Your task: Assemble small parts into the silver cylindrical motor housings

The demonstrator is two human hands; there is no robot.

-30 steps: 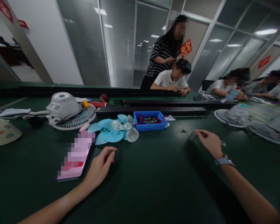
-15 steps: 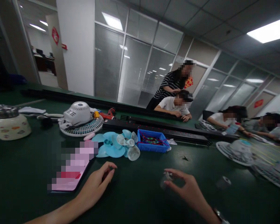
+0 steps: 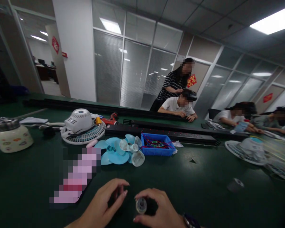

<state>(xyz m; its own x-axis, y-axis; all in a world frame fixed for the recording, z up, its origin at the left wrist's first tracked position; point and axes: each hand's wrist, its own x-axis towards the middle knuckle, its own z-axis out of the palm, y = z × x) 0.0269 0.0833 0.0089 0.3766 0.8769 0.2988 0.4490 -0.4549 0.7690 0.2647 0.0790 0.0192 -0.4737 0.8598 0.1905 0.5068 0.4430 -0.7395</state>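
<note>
My right hand [image 3: 156, 205] holds a small round part [image 3: 141, 205] between thumb and fingers. Its end face is grey with a dark centre and a shiny rim; its exact kind I cannot make out. To its left, my left hand [image 3: 111, 198] is held over the table with thumb and fingers apart and nothing between them. A gap separates the two hands. Beyond them lie several light-blue fan blades [image 3: 117, 156] and a greyish fan blade [image 3: 138, 157]. Off to the right a grey cylinder [image 3: 235, 185] lies on the green table [image 3: 199, 202].
A blue bin [image 3: 158, 151] holds wires and small boards. Behind stand a white fan body [image 3: 78, 122], a red drill [image 3: 110, 118] and long black rails [image 3: 175, 134]. A cream jar [image 3: 12, 137] is far left, another fan [image 3: 249, 150] far right. Several people work across the table.
My right hand has moved left with the round part, closer to my left hand. My left hand has shifted slightly right and down in the view. The camera view has tilted slightly.
</note>
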